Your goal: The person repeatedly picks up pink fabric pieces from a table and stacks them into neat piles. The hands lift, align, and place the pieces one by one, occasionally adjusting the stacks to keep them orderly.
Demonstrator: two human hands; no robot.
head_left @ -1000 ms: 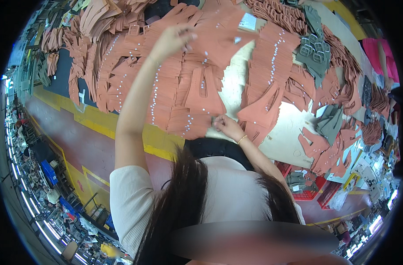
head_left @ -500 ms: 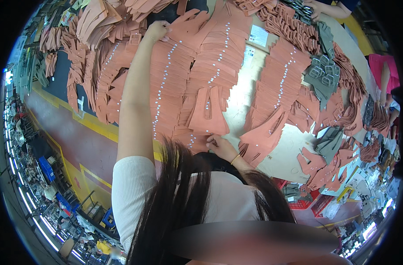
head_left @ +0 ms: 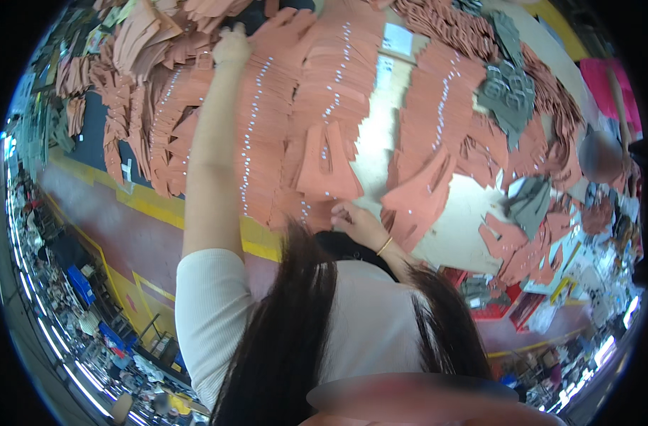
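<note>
Overlapping rows of flat salmon-coloured cut pieces (head_left: 270, 135), each with a small white sticker, cover the table. My left arm stretches over them, and my left hand (head_left: 233, 47) is at the far end of a row, by a dark patch; its fingers are blurred. Close to my body, my right hand (head_left: 359, 224), a thin gold band at its wrist, has curled fingers at the near edge of the pieces. What these fingers hold, if anything, is hidden. Just beyond it lies a wide salmon piece (head_left: 329, 170) with a long slot, on top of the row.
Another salmon row (head_left: 437, 92) runs to the right, past a bare light strip of table (head_left: 375, 142). Grey-green pieces (head_left: 507, 96) lie farther right, near a person's pink clothing (head_left: 608, 92). Red crates (head_left: 494, 311) stand below the table's right edge; yellow floor lines (head_left: 153, 206) show left.
My left hand has moved left, away from the salmon piece's far edge. My right hand stays by the near edge. The whole view has shifted slightly.
</note>
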